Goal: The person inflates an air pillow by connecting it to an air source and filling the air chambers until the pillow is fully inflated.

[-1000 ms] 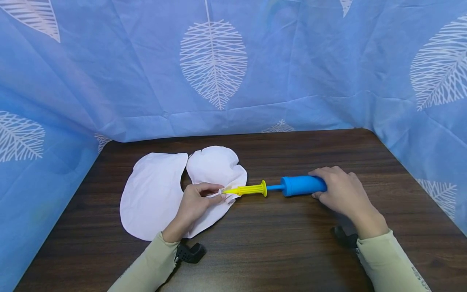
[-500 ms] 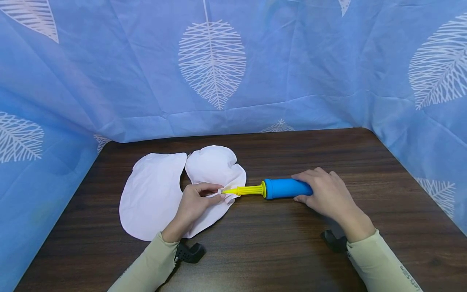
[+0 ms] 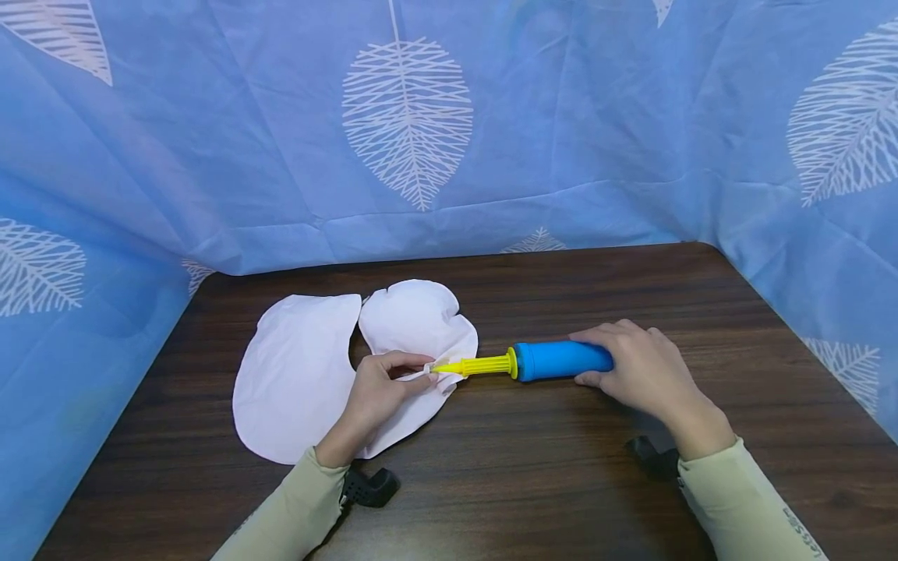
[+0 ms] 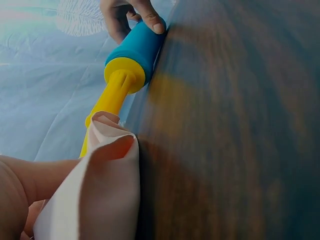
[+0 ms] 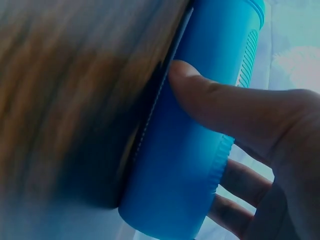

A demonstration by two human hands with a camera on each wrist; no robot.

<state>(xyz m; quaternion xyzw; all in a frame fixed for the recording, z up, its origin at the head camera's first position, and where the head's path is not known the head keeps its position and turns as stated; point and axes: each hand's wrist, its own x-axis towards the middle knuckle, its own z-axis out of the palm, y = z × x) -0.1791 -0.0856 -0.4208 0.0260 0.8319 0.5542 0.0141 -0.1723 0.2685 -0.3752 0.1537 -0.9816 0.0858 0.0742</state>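
Note:
A white U-shaped inflatable neck pillow lies on the table, mostly flat, its right lobe creased. My left hand pinches the pillow's valve between thumb and fingers, where the thin tip of a yellow nozzle enters. That nozzle belongs to a hand pump with a blue barrel, lying along the table to the right. My right hand grips the barrel's far end, thumb on the near side, as the right wrist view shows. The barrel is pushed up against the yellow flange, with no rod showing between them.
The dark wood-grain table has its back edge against a blue curtain with white leaf prints. This curtain also hangs along the left and right sides. A black wrist camera is strapped below the left hand.
My right hand has slid the blue barrel left, hiding the blue rod that showed a second ago. Over the last half second little differs. My left hand keeps its pinch at the valve.

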